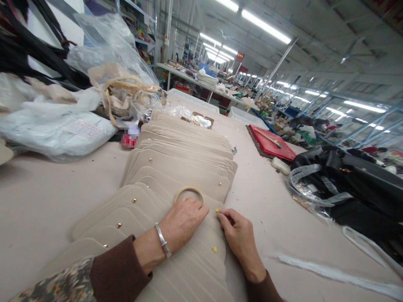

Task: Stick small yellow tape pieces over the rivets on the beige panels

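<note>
Beige flap-shaped panels (185, 151) lie overlapped in a long row, several with small gold studs near their edges. My left hand (184, 220) is closed over a thin yellow roll of tape (189, 188), whose far rim shows above the knuckles. Just to its right, my right hand (237, 230) pinches a small yellow bit of tape (217, 211) at the right edge of a panel. Nearer to me, another yellow bit (214, 249) sits on a panel. The fingertips of my left hand are partly hidden.
Plastic-wrapped goods (56, 130) and clear bags crowd the left side. A red board (272, 142) with a stick on it lies at the back right. Black bags (355, 180) are heaped at the right, near a white strip (333, 272). A small brown tray (201, 121) stands beyond the panels.
</note>
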The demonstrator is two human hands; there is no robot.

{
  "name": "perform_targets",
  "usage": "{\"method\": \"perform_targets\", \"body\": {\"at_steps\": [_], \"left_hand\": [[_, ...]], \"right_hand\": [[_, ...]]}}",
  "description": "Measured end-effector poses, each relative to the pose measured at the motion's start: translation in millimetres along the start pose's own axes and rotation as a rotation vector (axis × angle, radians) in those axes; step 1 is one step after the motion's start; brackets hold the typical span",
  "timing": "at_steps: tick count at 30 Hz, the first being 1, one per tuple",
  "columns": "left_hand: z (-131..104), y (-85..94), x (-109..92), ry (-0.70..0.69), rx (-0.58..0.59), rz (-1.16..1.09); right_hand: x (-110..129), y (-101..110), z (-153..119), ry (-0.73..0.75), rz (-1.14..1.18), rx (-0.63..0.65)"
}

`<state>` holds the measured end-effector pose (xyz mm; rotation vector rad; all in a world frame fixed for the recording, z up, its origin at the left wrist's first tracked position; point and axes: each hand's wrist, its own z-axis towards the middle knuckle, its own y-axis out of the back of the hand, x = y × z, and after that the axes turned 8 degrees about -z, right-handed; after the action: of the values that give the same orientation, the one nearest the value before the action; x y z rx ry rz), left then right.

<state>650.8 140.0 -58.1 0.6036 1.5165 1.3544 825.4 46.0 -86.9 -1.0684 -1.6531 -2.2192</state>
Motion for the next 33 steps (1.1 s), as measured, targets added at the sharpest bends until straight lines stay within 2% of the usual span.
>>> {"method": "perform_targets", "body": {"at_steps": [2,4,9,11,16,18,20,22,25,29,33], "left_hand": [[0,-0.9,0,-0.003,-0.019,-0.01],[0,-2.0,0,-0.007,-0.032,-0.015],[-1,-2.5,2,-0.057,-0.092,-0.016],[-2,-1.9,5,-0.075,-0.132,-0.039],[-2,-4.0,13,-0.171,-0.276,-0.154],[-2,-6.0,15,-0.2,-0.311,-0.195],[-2,-7.8,15,-0.224,-0.339,-0.234],[-2,-8.9,15,-0.245,-0.381,-0.262],[-2,-9.3,15,-0.265,-0.429,-0.265],[-4,-8.9,14,-0.241,-0.403,-0.219],[-5,-9.3,12,-0.225,-0.383,-0.191]], "right_hand": [[2,-4,1,0.097,-0.115,-0.076],[4,-8,5,0.127,-0.181,-0.118],[8,-8,13,0.161,-0.216,-0.089],[10,-3,13,0.192,-0.218,-0.029],[12,16,7,0.268,-0.167,0.263],[12,20,5,0.251,-0.114,0.323],[12,20,4,0.198,-0.005,0.271],[12,17,2,0.158,0.121,0.135],[16,10,-1,0.237,0.211,-0.039],[22,2,-2,0.441,0.205,-0.113],[26,-2,0,0.521,0.14,-0.118]]}}
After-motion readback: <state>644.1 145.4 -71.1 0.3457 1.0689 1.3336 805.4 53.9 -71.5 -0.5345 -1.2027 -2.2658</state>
